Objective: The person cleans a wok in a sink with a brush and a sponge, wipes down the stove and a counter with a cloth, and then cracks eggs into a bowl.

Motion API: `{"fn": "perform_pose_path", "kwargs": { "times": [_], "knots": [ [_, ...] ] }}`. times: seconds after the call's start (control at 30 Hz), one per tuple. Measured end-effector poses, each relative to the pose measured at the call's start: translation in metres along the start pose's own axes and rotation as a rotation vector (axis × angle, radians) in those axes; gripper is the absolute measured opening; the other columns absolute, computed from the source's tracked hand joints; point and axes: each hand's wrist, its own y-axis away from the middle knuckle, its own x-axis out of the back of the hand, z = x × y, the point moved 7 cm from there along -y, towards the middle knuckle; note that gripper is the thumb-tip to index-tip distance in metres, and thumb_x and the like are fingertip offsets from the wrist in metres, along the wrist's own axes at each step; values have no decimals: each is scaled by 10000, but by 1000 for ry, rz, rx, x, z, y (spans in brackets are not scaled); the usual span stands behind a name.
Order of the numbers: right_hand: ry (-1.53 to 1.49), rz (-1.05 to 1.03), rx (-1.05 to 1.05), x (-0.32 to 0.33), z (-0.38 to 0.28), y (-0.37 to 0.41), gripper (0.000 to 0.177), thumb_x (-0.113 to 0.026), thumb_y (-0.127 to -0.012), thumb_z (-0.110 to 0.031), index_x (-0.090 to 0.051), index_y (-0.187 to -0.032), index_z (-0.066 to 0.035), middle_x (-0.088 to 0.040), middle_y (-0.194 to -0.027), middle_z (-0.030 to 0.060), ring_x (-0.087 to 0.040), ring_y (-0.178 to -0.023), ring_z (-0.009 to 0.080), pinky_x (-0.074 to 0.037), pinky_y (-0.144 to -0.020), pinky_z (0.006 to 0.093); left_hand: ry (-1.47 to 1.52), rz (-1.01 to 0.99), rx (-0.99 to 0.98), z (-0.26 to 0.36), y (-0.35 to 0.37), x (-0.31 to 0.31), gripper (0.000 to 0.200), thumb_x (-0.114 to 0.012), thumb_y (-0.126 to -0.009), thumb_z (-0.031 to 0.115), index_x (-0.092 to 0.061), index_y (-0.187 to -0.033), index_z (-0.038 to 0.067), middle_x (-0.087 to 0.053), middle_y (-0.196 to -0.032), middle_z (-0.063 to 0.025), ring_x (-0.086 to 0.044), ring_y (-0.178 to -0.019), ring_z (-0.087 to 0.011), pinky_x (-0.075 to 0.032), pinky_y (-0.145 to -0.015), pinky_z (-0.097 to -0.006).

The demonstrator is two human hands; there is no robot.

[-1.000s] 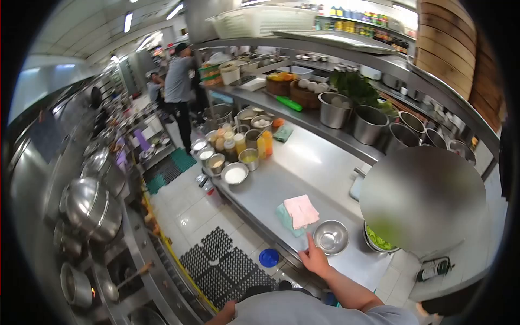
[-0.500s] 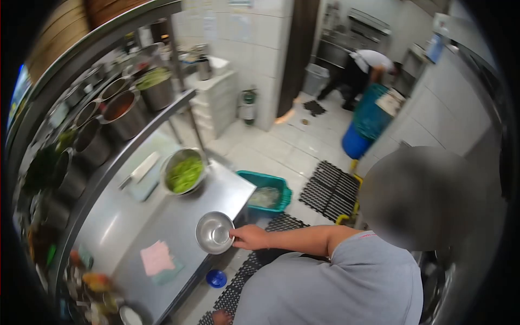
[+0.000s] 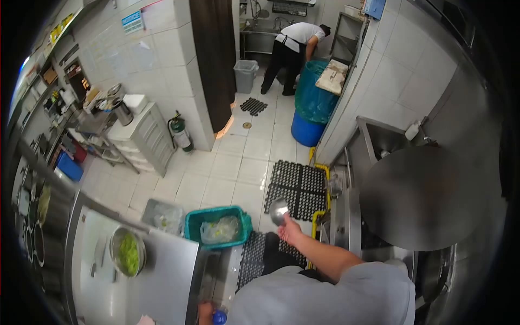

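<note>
My right hand (image 3: 291, 231) grips a small metal bowl (image 3: 279, 210) by its edge. The bowl is held up, tilted, over the floor near the black mats. At the bottom edge of the view is my left hand (image 3: 206, 312), partly cut off, close beside a round blue thing (image 3: 219, 317). Its fingers are too hidden to read. On the steel table (image 3: 168, 265) to my left stands a larger metal bowl (image 3: 115, 250) with cut green leaves (image 3: 129, 254) in it. A knife (image 3: 99, 254) lies on a white cutting board beside that bowl.
A green tub (image 3: 190, 230) holding a plastic bag and a grey tub (image 3: 154, 208) stand on the floor. Black mats (image 3: 297, 189) lie ahead. A steel sink unit (image 3: 371, 127) is at right. Farther off, a person (image 3: 292, 46) bends beside a blue bin (image 3: 306, 129).
My right hand has moved from beside the table's edge out over the floor, carrying the metal bowl, which now appears edge-on. My view has swung right and upward.
</note>
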Motion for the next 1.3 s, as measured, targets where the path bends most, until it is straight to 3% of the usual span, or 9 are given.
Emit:
{"fn": "perform_pose_path", "kwargs": {
  "times": [0.07, 0.2, 0.23, 0.47, 0.93, 1.1, 1.13, 1.23, 1.3],
  "knots": [
    [253, 28, 18, -13, -40, 12, 597, -629, -1004, -632, -559, -1168, -62, -585, -756, 50, -645, -612, 180, -542, -512, 293, -164, -75, -30, 43, -30, -54, 244, -696, -939, 298, -695, -950, 54, -635, -749, -120, -678, -659, -296, -541, -553, -445],
    [657, -81, 193, -26, -101, 12, 401, -701, -1015, -352, -625, -1189, 2, -659, -876, 66, -675, -695, 145, -549, -558, 281, -1409, -431, -827, 137, -81, -228, 400, -692, -911, 388, -763, -1023, 11, -743, -962, -267, -743, -855, -424, -572, -755, -545],
    [691, -123, 247, -29, -116, 13, 382, -708, -1001, -269, -635, -1251, 11, -679, -934, 76, -674, -704, 138, -529, -558, 281, -995, -212, -352, 161, -95, -249, 452, -662, -924, 419, -767, -1051, -2, -741, -1036, -287, -731, -981, -448, -565, -848, -542],
    [671, -203, 240, -2, -173, -30, 323, -718, -969, -180, -619, -1218, -2, -690, -906, 84, -674, -706, 142, -529, -574, 287, -844, -403, -626, 397, -97, -439, 433, -721, -892, 416, -787, -1082, 33, -754, -1075, -270, -724, -1041, -432, -563, -950, -487],
    [591, 273, 151, 22, -429, -214, 312, -787, -941, -257, -662, -1070, -1, -691, -822, 58, -699, -665, 149, -540, -562, 300, -1097, -529, -274, 602, -304, -537, 503, -638, -983, 425, -767, -1061, -54, -771, -900, -217, -750, -762, -342, -591, -717, -434],
    [591, 196, 568, -55, -609, -247, 276, -801, -932, -211, -663, -1058, -8, -692, -832, 50, -666, -693, 124, -538, -651, 309, -1753, -778, -569, 749, -371, -614, 516, -573, -980, 437, -778, -1020, -36, -778, -881, -199, -753, -766, -369, -605, -775, -475],
    [607, 229, 718, -63, -645, -247, 261, -804, -926, -187, -655, -1052, -14, -684, -826, 39, -648, -713, 113, -533, -668, 303, -1649, -578, -313, 786, -383, -626, 510, -578, -971, 435, -772, -1022, -34, -779, -917, -208, -757, -760, -360, -609, -784, -470],
    [562, 379, 907, -73, -753, -255, 240, -813, -907, -128, -638, -1043, -33, -666, -843, 23, -604, -769, 94, -520, -710, 292, -1396, -504, -622, 879, -432, -696, 421, -621, -968, 364, -763, -1009, -31, -779, -945, -204, -745, -707, -319, -610, -739, -445],
    [467, 488, 995, -61, -821, -267, 227, -791, -910, -96, -645, -1080, -60, -660, -847, 9, -615, -786, 98, -524, -733, 291, -1083, -520, -434, 944, -418, -747, 358, -675, -957, 296, -721, -1084, -36, -747, -919, -156, -718, -687, -244, -582, -622, -389]
  ]
}}
